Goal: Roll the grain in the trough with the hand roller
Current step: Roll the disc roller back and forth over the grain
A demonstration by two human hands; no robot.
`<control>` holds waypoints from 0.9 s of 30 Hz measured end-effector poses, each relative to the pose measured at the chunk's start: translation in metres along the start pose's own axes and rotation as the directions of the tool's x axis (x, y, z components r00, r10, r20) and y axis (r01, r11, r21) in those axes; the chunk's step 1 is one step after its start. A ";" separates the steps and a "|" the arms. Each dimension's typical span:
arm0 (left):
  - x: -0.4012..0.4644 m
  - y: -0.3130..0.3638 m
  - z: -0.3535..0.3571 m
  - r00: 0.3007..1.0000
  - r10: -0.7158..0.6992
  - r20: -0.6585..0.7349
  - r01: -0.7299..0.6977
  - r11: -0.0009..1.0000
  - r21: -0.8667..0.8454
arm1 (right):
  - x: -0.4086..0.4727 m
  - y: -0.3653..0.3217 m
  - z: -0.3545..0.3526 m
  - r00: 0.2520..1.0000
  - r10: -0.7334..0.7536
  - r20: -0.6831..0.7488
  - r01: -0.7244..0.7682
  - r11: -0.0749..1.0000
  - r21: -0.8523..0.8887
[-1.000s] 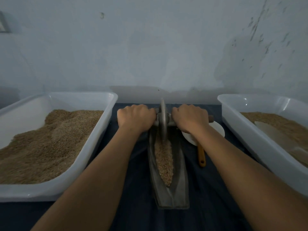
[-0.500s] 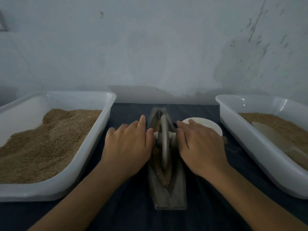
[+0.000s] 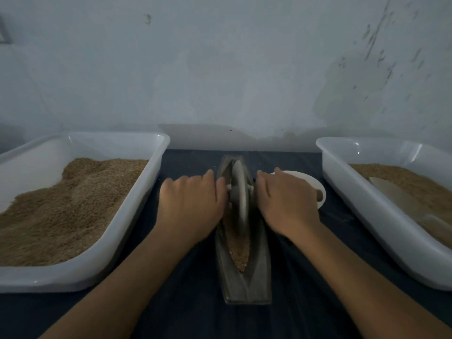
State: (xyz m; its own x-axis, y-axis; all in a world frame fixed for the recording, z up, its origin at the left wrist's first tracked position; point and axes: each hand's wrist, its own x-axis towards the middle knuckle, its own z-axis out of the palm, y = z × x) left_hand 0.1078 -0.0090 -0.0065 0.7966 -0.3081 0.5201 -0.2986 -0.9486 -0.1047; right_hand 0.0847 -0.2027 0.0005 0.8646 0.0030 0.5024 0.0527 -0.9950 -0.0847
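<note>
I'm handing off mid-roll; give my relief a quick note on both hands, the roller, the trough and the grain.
Left hand: open, fingers straight, pressing the axle left of the grey metal disc roller.
Right hand: open, same on the axle's right side.
Roller stands upright in the far half of the long grey boat-shaped trough on the dark cloth.
Brown grain lies along the trough groove, near end exposed.
Done: cannot tell how crushed the grain is.
Left: keep rolling along the groove.
</note>
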 end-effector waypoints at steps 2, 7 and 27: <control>-0.028 0.002 -0.012 1.000 0.000 -0.028 -0.002 0.996 -0.087 | -0.031 -0.003 -0.015 0.996 -0.028 -0.090 0.027 1.000 -0.004; -0.034 0.001 -0.019 1.000 -0.014 -0.014 0.012 0.991 -0.134 | -0.047 -0.006 -0.030 0.998 -0.019 -0.056 0.015 0.998 -0.058; -0.038 0.001 -0.014 0.999 -0.013 -0.051 0.007 0.991 -0.134 | -0.041 -0.004 -0.021 1.000 0.005 0.027 -0.007 0.994 0.107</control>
State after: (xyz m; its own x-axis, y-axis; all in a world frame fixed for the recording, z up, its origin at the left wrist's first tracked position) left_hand 0.0697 0.0032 -0.0145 0.7727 -0.2913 0.5639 -0.3610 -0.9325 0.0130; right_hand 0.0392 -0.2009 -0.0017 0.8781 0.0012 0.4785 0.0996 -0.9786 -0.1802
